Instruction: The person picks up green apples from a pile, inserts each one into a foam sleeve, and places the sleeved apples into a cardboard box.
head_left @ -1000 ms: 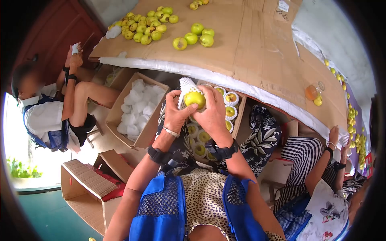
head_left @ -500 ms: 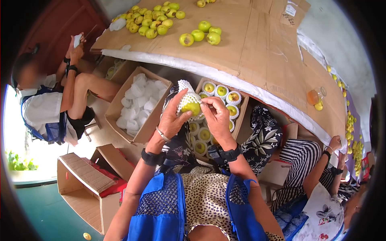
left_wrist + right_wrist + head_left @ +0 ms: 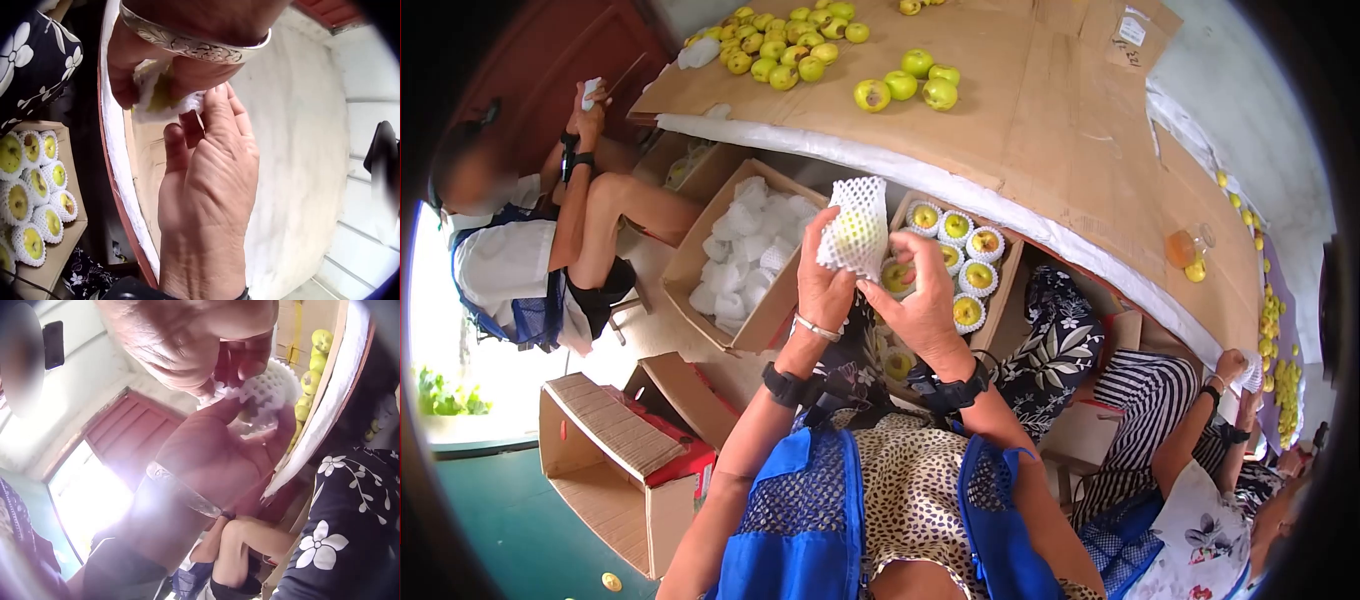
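Observation:
My left hand point(image 3: 825, 288) grips a yellow-green apple point(image 3: 164, 92) inside a white foam net sleeve point(image 3: 858, 225). In the head view the mesh covers the side facing me, and the fruit's colour shows through it. The sleeve's far end stands up loose above the apple. At its near edge, my right hand point(image 3: 930, 305) has its thumb and fingertips close together, pinching the foam rim, as the left wrist view shows. Just beyond my hands, a cardboard box point(image 3: 1003, 285) holds rows of apples in foam nets, partly hidden by my right hand.
Left of me stands a carton point(image 3: 678, 268) full of foam nets point(image 3: 740, 235). Ahead, a cardboard-covered table point(image 3: 1020, 120) carries a heap of apples point(image 3: 785, 45) and a glass jar point(image 3: 1183, 247). An overturned box point(image 3: 615, 430) lies at lower left. People sit on both sides.
The apple's bare face has turned out of sight, and netting now covers it toward me. My right hand has shifted from the apple to the sleeve's near edge.

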{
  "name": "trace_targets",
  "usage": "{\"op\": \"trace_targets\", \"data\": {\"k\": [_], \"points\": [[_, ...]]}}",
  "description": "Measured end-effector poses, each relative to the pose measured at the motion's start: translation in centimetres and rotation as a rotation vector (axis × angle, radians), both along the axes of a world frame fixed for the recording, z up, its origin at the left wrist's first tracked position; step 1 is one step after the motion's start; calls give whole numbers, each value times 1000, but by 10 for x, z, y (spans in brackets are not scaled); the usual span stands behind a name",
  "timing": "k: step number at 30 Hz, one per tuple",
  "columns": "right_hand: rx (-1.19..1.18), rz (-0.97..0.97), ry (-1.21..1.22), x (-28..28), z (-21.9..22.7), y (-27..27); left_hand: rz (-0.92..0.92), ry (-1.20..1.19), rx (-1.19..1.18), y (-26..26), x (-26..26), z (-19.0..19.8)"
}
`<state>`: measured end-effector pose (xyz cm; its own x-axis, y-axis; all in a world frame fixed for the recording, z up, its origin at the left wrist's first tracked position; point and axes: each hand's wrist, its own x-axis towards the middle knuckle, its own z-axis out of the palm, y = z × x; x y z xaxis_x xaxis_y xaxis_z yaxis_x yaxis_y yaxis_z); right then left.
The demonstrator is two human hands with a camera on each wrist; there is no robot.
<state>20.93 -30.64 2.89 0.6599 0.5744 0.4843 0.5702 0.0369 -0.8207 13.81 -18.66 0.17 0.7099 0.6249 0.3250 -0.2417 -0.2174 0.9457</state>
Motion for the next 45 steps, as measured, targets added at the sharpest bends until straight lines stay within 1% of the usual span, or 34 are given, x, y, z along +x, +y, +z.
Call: {"op": "trace_targets", "data": {"k": [1,2,3,4,6,7,8,9,11,12,13,14,15,16,19,21,22,23,25,26,27,29,30,31,32,33,34,36,37,40,41,44,45], "points": [[8,-4,67,-2,3,1,124,146,319,3,-1,3],[17,-10,130,-1,5,2,181,208,450,0,-2,6],[13,103,300,1,-4,2,235,268,580,-8,-2,18],[135,162,439,2,-12,4,288,330,709,-15,0,28],[378,282,720,-1,-19,10,304,296,722,-23,4,37],[446,291,796,-4,-12,8,331,274,714,-26,7,38],[471,279,829,-4,-13,9,359,252,707,-28,9,39],[495,266,862,-4,-16,9,348,231,742,-26,11,38],[528,214,960,-2,-22,10,286,185,814,-27,9,41],[519,193,960,0,-26,8,250,160,849,-28,9,44],[510,172,960,3,-31,4,207,214,864,-31,8,49],[499,153,962,4,-33,1,175,203,873,-32,7,49],[489,95,991,5,-33,0,145,192,883,-31,6,50],[525,106,1049,5,-32,-1,117,181,895,-30,6,50],[604,136,1194,5,-31,-3,143,133,725,-35,3,48],[627,133,1255,4,-31,-2,128,129,785,-31,0,44],[487,98,971,6,-40,-3,120,129,815,-30,-1,44],[346,67,686,10,-55,-2,18,186,715,-32,-1,47],[343,153,667,12,-54,0,-80,180,648,-35,-4,40],[476,268,934,11,-52,-1,-132,177,615,-36,-5,38],[606,383,1202,10,-48,-3,-121,141,612,-39,-3,39],[598,486,1287,13,-56,-9,-157,112,516,-39,-6,47],[596,539,1325,14,-53,-11,-174,94,470,-37,-8,51],[579,481,1348,16,-48,-12,-162,117,437,-32,-16,54],[563,421,1371,17,-41,-15,-42,107,481,-24,-21,48],[545,360,1396,16,-35,-16,104,112,462,-21,-16,49],[503,357,1344,15,-35,-18,251,118,439,-16,-10,49],[417,353,1240,11,-34,-19,107,88,120,-7,1,48],[465,370,1354,9,-26,-19,-56,6,-97,-6,7,44],[390,459,1240,5,-35,-18,-331,17,-215,-1,14,39],[462,479,1317,3,-39,-17,-310,37,-251,-1,14,29],[397,422,1277,1,-40,-18,-289,85,-324,0,12,9],[406,382,1296,0,-37,-17,-240,26,-438,-9,13,14]]}}
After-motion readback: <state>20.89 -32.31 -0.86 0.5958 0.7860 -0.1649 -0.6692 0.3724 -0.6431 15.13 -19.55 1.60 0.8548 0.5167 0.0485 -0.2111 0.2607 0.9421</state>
